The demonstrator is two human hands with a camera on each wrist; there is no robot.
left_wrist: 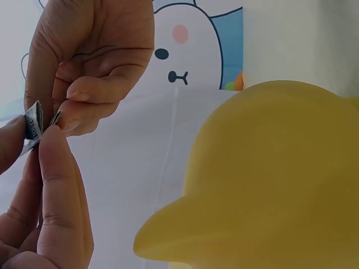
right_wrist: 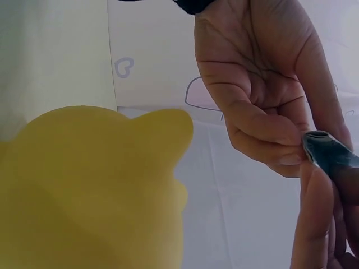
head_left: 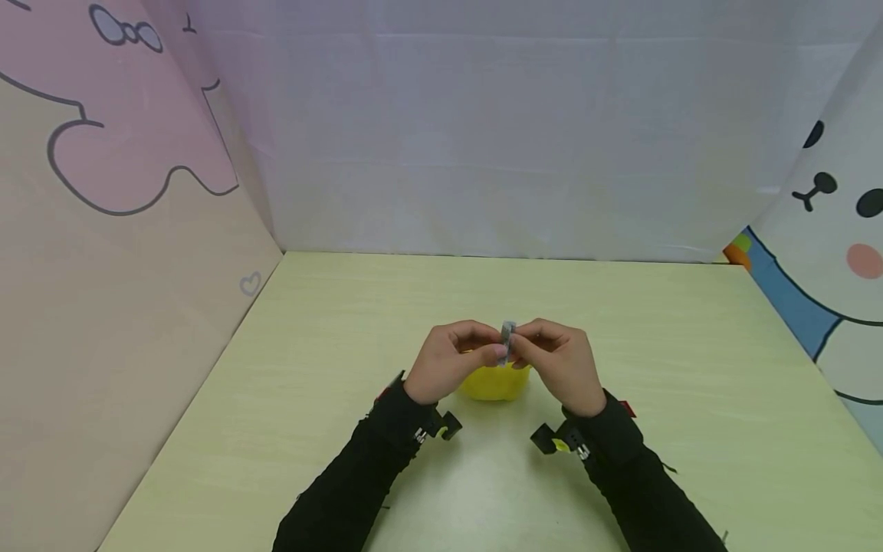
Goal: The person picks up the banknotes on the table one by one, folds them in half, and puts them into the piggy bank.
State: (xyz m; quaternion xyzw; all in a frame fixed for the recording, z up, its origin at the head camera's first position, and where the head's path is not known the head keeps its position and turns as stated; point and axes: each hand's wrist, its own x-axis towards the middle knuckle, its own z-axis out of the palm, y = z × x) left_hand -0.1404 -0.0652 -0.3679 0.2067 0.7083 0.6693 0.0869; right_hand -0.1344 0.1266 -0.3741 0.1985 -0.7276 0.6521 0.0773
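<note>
Between both hands is a small folded banknote (head_left: 507, 337), grey-green and printed, its layered edges showing in the left wrist view (left_wrist: 35, 120). My left hand (head_left: 455, 359) pinches it from the left with thumb and fingers. From the other side my right hand (head_left: 562, 364) pinches it too, thumb and fingertips at its edge. In the right wrist view the banknote (right_wrist: 328, 150) shows as a bluish folded strip. Just beneath the hands stands a yellow rounded figure (head_left: 495, 386) with protruding parts, its top partly hidden by the fingers in the head view.
A pale yellow-green table (head_left: 331, 307) bears the figure. White cloth (head_left: 483, 138) hangs at the back, and printed cartoon panels (head_left: 124, 307) stand along the sides. Small black cameras (head_left: 451, 425) jut inward from both wrists below the dark sleeves.
</note>
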